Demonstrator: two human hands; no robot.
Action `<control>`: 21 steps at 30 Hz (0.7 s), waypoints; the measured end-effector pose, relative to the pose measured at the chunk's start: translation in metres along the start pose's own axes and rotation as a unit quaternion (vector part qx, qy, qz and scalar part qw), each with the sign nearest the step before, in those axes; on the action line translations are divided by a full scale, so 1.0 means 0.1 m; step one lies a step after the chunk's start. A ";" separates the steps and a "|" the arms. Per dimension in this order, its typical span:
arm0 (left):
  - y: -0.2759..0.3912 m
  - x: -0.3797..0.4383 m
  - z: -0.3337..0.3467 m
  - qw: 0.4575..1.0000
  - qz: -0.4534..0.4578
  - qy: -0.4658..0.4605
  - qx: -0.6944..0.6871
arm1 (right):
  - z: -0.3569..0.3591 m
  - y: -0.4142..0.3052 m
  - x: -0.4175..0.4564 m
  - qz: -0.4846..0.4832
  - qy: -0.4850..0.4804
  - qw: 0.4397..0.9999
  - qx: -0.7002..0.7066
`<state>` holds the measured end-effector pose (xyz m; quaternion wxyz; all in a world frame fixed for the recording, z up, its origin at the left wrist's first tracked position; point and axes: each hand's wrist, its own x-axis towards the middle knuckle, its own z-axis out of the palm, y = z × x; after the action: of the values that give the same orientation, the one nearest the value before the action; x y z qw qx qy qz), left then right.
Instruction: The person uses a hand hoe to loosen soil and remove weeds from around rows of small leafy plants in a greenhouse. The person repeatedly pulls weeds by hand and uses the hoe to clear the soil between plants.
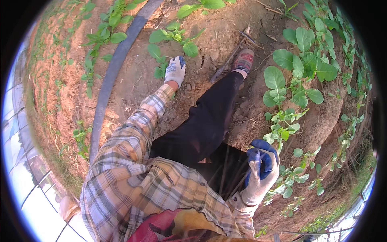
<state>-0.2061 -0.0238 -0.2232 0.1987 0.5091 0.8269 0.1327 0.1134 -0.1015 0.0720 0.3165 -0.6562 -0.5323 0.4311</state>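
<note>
My left hand (pixel 175 72), in a white knit glove with blue-coated fingers, reaches down to the soil beside a leafy green seedling (pixel 159 62). Its back faces up and bears printing; whatever lies under its fingers is hidden. Another young plant (pixel 178 37) grows just beyond it. By my right thigh, my right hand (pixel 263 169) is raised in a matching glove, fingers loosely curled and the thumb apart. Nothing shows in its grasp. Close to its right side are small green plants (pixel 288 178), part of a row of broad-leaved seedlings (pixel 305 60).
A flat dark drip hose (pixel 116 65) curves along the bed at left, with more seedlings (pixel 104 36) past it. My shoe (pixel 243 62) rests on the soil near a dry stick (pixel 225 66). Translucent panels in a frame (pixel 22 157) stand at the far left.
</note>
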 end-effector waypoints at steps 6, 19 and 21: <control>0.02 0.32 -0.15 0.999 -0.015 -0.029 -0.010 | -0.01 0.01 -0.01 -0.005 0.015 1.000 -0.014; 0.20 0.68 0.03 0.966 0.056 -0.123 0.220 | 0.00 0.01 0.01 0.004 0.009 1.000 0.004; 0.32 0.68 -0.02 0.961 0.048 -0.150 0.226 | 0.00 0.00 0.00 0.003 0.007 1.000 0.006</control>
<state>-0.2087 0.0512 -0.2207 0.1938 0.5940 0.7705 -0.1265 0.1139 -0.1011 0.0718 0.3226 -0.6592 -0.5254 0.4306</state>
